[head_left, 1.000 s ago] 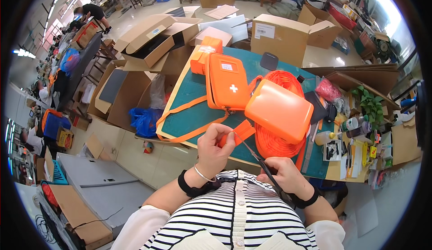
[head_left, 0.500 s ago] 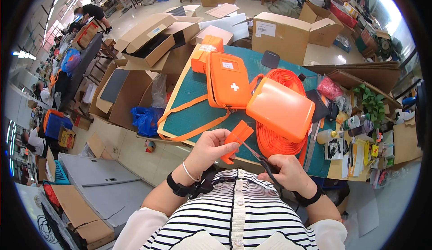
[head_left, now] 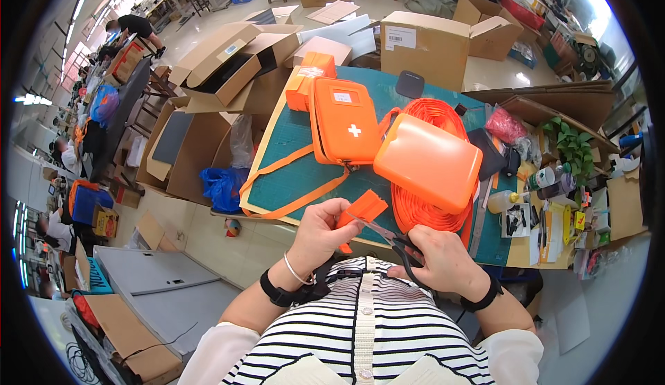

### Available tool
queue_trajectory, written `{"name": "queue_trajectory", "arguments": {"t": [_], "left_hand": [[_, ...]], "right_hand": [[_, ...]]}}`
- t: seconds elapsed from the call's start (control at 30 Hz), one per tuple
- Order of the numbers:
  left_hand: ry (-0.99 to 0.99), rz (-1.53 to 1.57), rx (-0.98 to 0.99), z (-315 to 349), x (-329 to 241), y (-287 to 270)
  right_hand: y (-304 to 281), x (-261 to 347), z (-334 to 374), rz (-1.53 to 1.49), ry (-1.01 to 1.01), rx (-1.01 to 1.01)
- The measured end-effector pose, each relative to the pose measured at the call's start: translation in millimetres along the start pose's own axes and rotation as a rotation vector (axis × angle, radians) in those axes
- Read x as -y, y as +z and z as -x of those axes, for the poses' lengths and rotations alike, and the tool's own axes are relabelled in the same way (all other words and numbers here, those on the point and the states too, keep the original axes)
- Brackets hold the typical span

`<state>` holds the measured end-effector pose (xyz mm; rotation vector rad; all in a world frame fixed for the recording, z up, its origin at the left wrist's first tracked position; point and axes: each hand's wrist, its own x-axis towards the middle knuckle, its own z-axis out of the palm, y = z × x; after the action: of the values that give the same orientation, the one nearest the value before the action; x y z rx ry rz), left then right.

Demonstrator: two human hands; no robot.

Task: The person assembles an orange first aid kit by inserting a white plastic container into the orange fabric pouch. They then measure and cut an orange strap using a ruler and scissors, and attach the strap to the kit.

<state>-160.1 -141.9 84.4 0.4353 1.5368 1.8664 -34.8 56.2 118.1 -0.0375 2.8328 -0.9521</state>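
My left hand [head_left: 322,227] pinches a folded piece of orange webbing strap [head_left: 365,208] just in front of the table's near edge. My right hand [head_left: 441,260] is closed around the black handles of a pair of scissors [head_left: 402,246]. The scissor blades lie across the strap, close to my left fingertips. Beyond my hands, a glossy orange plastic case [head_left: 429,163] rests on a large coil of orange webbing [head_left: 436,111]. To its left is an orange zipped pouch [head_left: 345,122] with a white cross and a long strap.
A green cutting mat [head_left: 277,184] covers the table. Another orange bundle [head_left: 308,84] sits behind the pouch. Bottles, small boxes and a leafy plant [head_left: 573,146] crowd the right side. Open cardboard boxes [head_left: 187,142] and a blue plastic bag [head_left: 223,187] stand at the left.
The scissors have turned so their blades lie more across the strap and reach nearer my left fingers. My right hand has moved slightly up. The whole view has shifted a little.
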Motion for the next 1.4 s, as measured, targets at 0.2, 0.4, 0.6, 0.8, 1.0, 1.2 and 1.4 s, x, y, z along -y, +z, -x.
{"name": "queue_trajectory", "arguments": {"t": [0.2,0.4,0.6,0.8,1.0,1.2,1.4], "left_hand": [[0.003,0.073,0.01,-5,-3,6],[-0.021,0.084,0.053,-13,3,3],[-0.02,0.072,0.047,-20,6,7],[-0.022,0.062,0.054,-23,9,6],[-0.008,0.071,0.054,-23,9,6],[-0.035,0.174,0.044,-21,8,5],[0.01,0.084,0.095,-19,13,-1]], "right_hand": [[-1,-7,-1,-0.014,-0.026,-0.01],[1,-18,1,0.017,-0.045,-0.049],[4,-22,1,0.003,-0.03,-0.108],[5,-23,2,-0.108,0.005,-0.071],[6,-28,5,-0.047,-0.017,-0.077],[8,-29,4,0.011,-0.049,-0.12],[12,-27,4,0.009,-0.019,-0.101]]}}
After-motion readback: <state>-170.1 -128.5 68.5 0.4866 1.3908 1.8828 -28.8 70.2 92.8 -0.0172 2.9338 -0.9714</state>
